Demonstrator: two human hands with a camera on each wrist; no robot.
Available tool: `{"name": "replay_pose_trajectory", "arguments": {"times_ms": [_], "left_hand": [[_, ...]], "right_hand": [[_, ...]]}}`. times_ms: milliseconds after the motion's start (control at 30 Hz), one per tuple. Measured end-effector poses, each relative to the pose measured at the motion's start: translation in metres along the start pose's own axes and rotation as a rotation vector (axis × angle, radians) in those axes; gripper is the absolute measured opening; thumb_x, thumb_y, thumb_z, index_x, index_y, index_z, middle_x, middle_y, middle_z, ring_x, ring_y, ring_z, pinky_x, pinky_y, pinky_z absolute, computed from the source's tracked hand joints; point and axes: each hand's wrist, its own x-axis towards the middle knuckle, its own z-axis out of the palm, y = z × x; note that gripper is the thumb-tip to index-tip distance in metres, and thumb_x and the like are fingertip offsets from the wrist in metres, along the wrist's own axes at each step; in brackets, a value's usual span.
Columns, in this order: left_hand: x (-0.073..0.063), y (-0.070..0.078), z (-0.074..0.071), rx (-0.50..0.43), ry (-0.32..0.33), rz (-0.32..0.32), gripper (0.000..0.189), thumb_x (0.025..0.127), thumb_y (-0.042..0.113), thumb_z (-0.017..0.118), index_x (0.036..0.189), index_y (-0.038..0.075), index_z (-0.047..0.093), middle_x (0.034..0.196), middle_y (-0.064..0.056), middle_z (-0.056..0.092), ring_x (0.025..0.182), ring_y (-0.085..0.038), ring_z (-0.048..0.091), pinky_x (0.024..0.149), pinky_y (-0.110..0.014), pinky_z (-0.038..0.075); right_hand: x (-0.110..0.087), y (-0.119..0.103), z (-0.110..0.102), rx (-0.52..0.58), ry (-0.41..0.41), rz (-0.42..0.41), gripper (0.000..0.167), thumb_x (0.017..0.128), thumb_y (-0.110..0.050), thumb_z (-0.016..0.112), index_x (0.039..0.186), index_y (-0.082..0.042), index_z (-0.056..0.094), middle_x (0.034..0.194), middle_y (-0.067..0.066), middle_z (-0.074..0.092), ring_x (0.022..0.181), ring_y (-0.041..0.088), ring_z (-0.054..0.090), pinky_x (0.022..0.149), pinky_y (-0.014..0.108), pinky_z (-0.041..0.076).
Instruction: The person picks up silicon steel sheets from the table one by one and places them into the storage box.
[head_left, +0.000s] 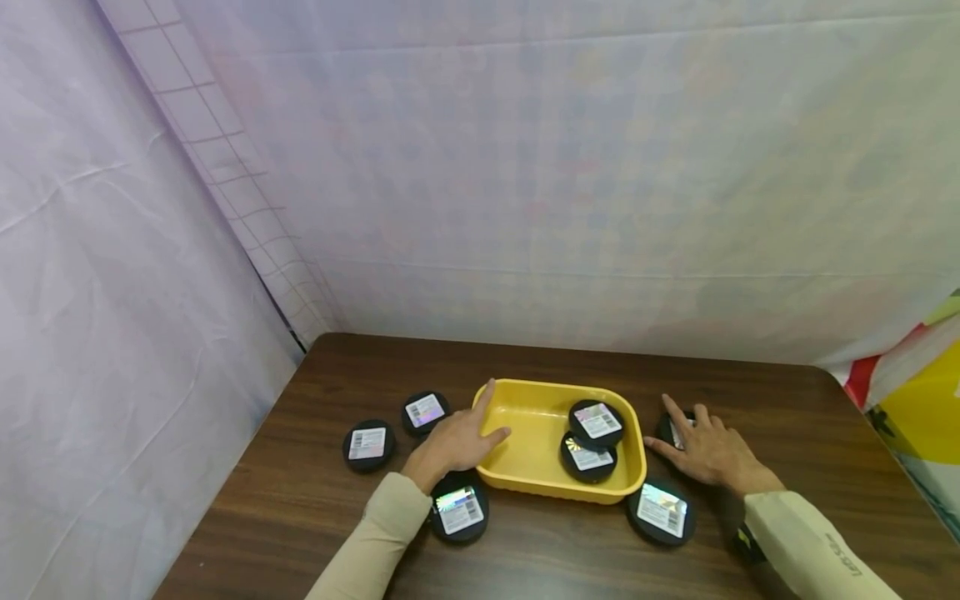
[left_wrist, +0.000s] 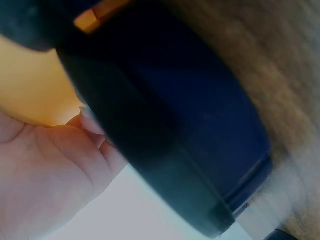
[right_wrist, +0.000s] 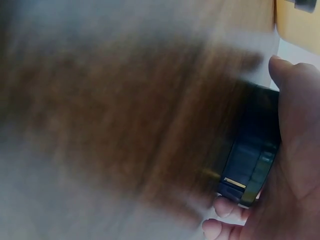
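So use the yellow tray (head_left: 525,429) as your landmark: it sits on the desk (head_left: 555,558) with its long axis running side to side in front of you. Inside, at its right end, you've got two round black tubs, the upper tub (head_left: 600,433) overlapping the lower tub (head_left: 588,471). Your left hand (head_left: 453,442) is over the tray's left wall, index and thumb stretched out; I can't see it gripping anything, though the other fingers are hidden. Your right hand (head_left: 708,450) is spread over the right-hand tub (head_left: 665,427) just past the tray's right end, probably that wide because the tub is; no firm squeeze that I can see. Two more lie left of the tray, one by each near corner. They're round, so no long axis from above; labels (head_left: 663,508) face up, probably since flat is how they sit steadiest.
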Motion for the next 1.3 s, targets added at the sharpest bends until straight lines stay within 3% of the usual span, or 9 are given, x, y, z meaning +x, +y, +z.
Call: {"name": "replay_pose_trajectory", "arguments": {"times_ms": [367, 667, 1300], "left_hand": [[-0.0007, -0.0005, 0.0007, -0.008, -0.001, 0.003, 0.084, 0.099, 0.057, 0.048, 0.160, 0.029, -0.002, 0.127, -0.021, 0.064, 0.078, -0.019, 0.057, 0.073, -0.037, 0.047], [-0.0005, -0.0008, 0.0009, -0.006, 0.004, 0.013, 0.084, 0.099, 0.057, 0.048, 0.161, 0.026, 0.001, 0.128, -0.022, 0.063, 0.082, -0.020, 0.059, 0.076, -0.039, 0.048], [-0.0003, -0.0006, -0.0015, -0.024, -0.010, 0.000, 0.084, 0.098, 0.057, 0.048, 0.161, 0.026, 0.002, 0.132, -0.022, 0.060, 0.081, -0.021, 0.057, 0.076, -0.038, 0.047]], "right_hand": [[0.0002, -0.0006, -0.0001, 0.004, -0.018, 0.013, 0.096, 0.092, -0.076, 0.038, 0.154, -0.004, 0.024, 0.131, 0.042, 0.037, 0.105, 0.059, 0.052, 0.078, 0.067, 0.046], [0.0009, 0.0002, 0.0010, -0.004, -0.026, 0.020, 0.098, 0.090, -0.078, 0.038, 0.153, -0.004, 0.025, 0.131, 0.042, 0.037, 0.101, 0.059, 0.054, 0.078, 0.067, 0.047], [0.0000, 0.0001, -0.0009, -0.019, 0.015, -0.026, 0.092, 0.094, -0.071, 0.040, 0.152, -0.001, 0.028, 0.126, 0.042, 0.041, 0.098, 0.057, 0.055, 0.081, 0.066, 0.045]]}}
